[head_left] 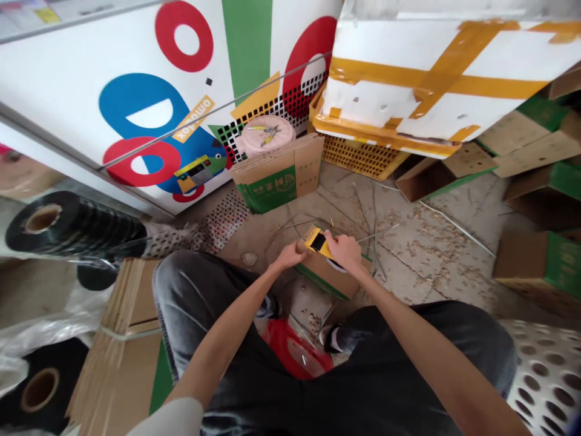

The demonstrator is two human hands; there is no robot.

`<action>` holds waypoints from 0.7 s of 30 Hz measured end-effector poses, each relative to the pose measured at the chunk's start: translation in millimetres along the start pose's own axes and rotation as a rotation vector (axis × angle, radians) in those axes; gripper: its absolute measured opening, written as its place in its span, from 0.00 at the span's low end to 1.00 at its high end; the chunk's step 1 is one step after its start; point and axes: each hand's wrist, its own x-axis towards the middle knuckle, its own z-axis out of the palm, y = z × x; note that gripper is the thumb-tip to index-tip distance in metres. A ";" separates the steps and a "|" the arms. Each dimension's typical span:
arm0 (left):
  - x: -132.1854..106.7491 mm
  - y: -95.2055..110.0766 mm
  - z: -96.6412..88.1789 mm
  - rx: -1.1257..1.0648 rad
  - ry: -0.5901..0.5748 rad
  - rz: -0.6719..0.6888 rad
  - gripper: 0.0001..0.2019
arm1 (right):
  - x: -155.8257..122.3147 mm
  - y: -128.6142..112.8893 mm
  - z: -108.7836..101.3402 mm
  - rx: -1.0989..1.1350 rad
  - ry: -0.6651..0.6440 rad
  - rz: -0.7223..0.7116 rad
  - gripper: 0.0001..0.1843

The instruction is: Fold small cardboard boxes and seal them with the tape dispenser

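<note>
A small brown cardboard box [327, 275] with green trim sits on the floor between my knees. My right hand [345, 250] is closed around a yellow tape dispenser [318, 241] and presses it onto the box's top. My left hand [289, 257] rests on the box's left end, its fingers curled over the edge beside the dispenser.
A stack of flat cartons [279, 174] leans against a printed white panel [136, 97]. A pink stool [267, 133] holds scissors. A yellow crate [358, 156] carries a taped white box [436, 79]. Folded boxes [540, 260] lie right, black film rolls [68, 227] and flat cardboard [122, 357] left.
</note>
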 end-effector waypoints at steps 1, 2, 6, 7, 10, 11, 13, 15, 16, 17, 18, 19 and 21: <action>-1.9 5.5 2.7 0.067 0.021 0.012 0.35 | 1.6 -0.2 -2.9 0.010 0.006 -0.001 0.42; -3.2 11.2 5.0 0.142 0.045 0.017 0.37 | 3.2 -0.3 -5.5 0.018 0.008 0.000 0.42; -3.2 33.1 11.8 0.365 0.129 -0.095 0.41 | 8.4 -0.2 -11.5 0.025 0.001 0.041 0.42; -2.1 37.7 13.4 0.396 0.137 -0.137 0.40 | 9.4 -0.5 -11.9 0.027 0.002 0.049 0.42; 2.4 47.5 19.1 0.399 0.172 -0.222 0.40 | 12.4 -2.3 -11.5 0.029 0.009 0.050 0.42; 3.8 49.4 21.1 0.371 0.196 -0.233 0.43 | 13.7 -2.8 -10.9 0.031 0.012 0.047 0.42; 5.6 51.6 24.2 0.302 0.248 -0.238 0.50 | 16.9 -3.2 -9.5 0.040 0.016 0.045 0.42; 6.2 53.2 25.8 0.252 0.275 -0.226 0.54 | 20.9 -2.6 -7.8 0.057 0.027 0.055 0.42; 6.3 54.0 26.0 0.241 0.278 -0.211 0.55 | 22.9 -2.1 -7.2 0.066 0.033 0.064 0.42; 6.4 55.0 26.1 0.239 0.283 -0.190 0.53 | 24.9 -1.7 -6.8 0.074 0.037 0.074 0.42; 6.7 56.1 26.0 0.241 0.287 -0.168 0.51 | 26.6 -1.6 -6.7 0.079 0.040 0.082 0.43; 7.3 57.1 25.9 0.243 0.294 -0.150 0.48 | 28.1 -1.9 -7.0 0.082 0.038 0.085 0.43; 9.5 58.9 25.7 0.236 0.310 -0.147 0.42 | 30.4 -3.9 -8.4 0.081 0.021 0.087 0.44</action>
